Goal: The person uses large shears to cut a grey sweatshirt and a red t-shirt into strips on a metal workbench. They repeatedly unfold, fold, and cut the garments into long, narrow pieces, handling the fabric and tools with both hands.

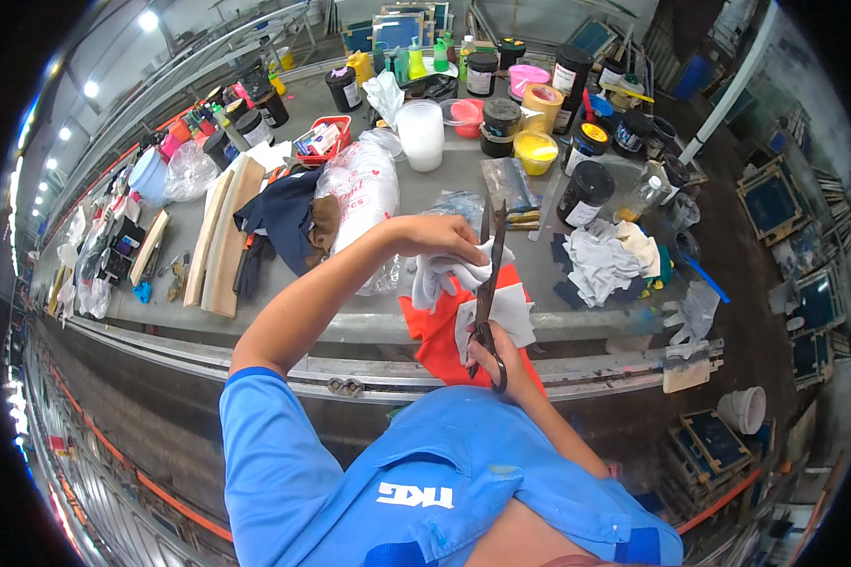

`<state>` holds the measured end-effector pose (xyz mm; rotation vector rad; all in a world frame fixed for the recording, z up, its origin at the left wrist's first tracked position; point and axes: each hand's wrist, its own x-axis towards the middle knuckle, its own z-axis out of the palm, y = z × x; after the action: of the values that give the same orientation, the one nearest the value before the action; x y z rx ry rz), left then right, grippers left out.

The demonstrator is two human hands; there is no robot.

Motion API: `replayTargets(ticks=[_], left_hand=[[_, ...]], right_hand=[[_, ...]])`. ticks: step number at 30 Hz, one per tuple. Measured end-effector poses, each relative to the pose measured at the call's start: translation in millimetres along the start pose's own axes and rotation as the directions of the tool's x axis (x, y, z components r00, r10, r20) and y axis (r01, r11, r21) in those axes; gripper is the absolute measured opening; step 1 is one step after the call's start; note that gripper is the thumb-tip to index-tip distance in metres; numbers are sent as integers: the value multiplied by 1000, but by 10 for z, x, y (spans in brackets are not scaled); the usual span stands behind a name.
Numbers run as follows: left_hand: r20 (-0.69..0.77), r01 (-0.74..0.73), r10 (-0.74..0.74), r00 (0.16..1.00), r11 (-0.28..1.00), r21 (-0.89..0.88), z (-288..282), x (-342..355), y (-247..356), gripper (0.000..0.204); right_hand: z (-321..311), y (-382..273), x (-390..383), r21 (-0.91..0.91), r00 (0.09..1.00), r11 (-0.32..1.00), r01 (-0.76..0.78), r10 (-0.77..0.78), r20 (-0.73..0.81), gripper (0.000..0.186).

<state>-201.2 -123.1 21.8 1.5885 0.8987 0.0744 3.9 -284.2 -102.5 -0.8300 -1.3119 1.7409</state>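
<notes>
My left hand [444, 236] pinches a folded light grey cloth [435, 277] over the table's near edge. My right hand [503, 355] is wrapped round the handles of large dark scissors [485, 300]. Their long blades point up and away, slightly parted at the tips, close beside the cloth and the left fingers. Whether the cloth lies between the blades cannot be made out. Below the hands, a bright orange-red cloth [429, 331] hangs over the table edge. Another light grey piece [514, 317] lies against it, partly behind the scissors and right hand.
A pile of grey cloth scraps [600, 265] lies to the right on the grey table [350, 326]. Farther back stand a white tub [420, 137], a yellow paint tub [535, 151] and several black jars. At left are a plastic bag [361, 194], dark cloth [284, 217] and wooden boards [225, 236].
</notes>
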Motion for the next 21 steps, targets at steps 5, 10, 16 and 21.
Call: replayTargets(ticks=[5,10,16,21], left_hand=[[105,85,-94,990,992,89,37,50,-7,35],[113,144,-141,984,989,-21,-53,38,-55,31],[75,90,-86,993,994,-55,-379,114,-35,27],[-170,-64,45,984,992,-107,-348,-94,157,29]], right_hand=[[-36,112,22,-124,980,973,194,-187,65,39],[-63,41,20,-126,999,992,-17,13,-34,29],[-183,12,32,-121,959,992,-30,-5,-284,21],[-581,42,-137,-194,909,979,62,-136,-394,38]])
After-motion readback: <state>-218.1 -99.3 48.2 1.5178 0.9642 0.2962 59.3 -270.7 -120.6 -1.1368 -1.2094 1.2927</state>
